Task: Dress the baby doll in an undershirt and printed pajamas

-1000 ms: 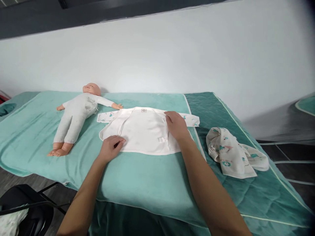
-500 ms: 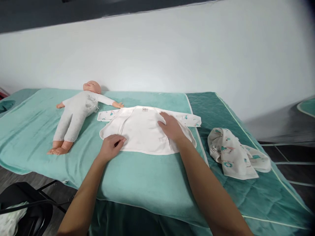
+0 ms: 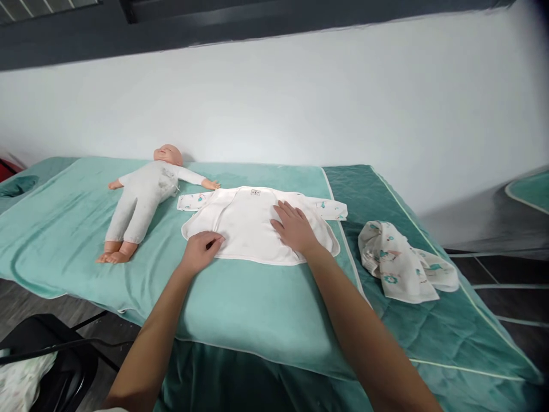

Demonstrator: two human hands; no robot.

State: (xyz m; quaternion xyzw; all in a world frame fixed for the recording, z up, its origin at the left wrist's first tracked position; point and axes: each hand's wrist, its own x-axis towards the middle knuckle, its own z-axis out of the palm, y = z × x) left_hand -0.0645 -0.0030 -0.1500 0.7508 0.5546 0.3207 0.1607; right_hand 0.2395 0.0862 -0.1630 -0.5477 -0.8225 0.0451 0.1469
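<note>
A white baby shirt lies spread open on the bed, its patterned sleeves stretched out to both sides and a small label at its neck. My right hand rests flat on the right half of the shirt, fingers stretched out. At the lower left edge, my left hand is closed, thumb and fingertips together on the cloth. To the left, a baby doll in a white body suit lies on its back, one hand close to the shirt's left sleeve.
A crumpled patterned baby garment lies on the darker green quilted cover at right. Light green bedding is under the shirt. A black chair with patterned cloth on it stands at lower left. A white wall runs behind the bed.
My right hand has slid slightly left across the shirt, its fingers now flatter and closer together. The left hand stays at the lower left edge. The view has tilted slightly up.
</note>
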